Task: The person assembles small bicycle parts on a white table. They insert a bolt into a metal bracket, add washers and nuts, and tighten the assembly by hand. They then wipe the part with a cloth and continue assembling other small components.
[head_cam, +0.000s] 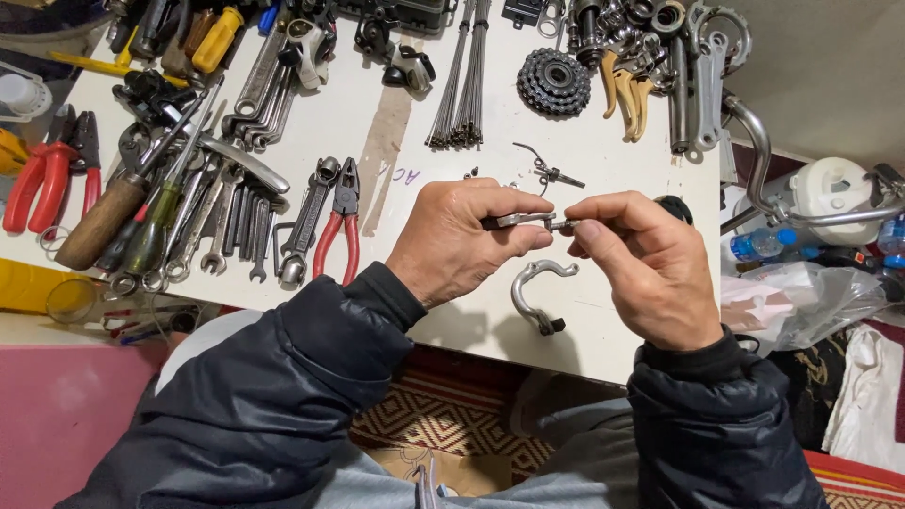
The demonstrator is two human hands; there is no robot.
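Bicycle workshop: wrenches (226,221), pliers (341,221), sprocket cluster (553,82).

Small silver metal brake part (524,221), held level above white table, black end

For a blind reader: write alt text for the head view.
Two hands hold a small metal part between them above a white table: left hand, right hand. A curved metal arm lies just below; red-handled pliers, wrenches and a sprocket cluster lie about.
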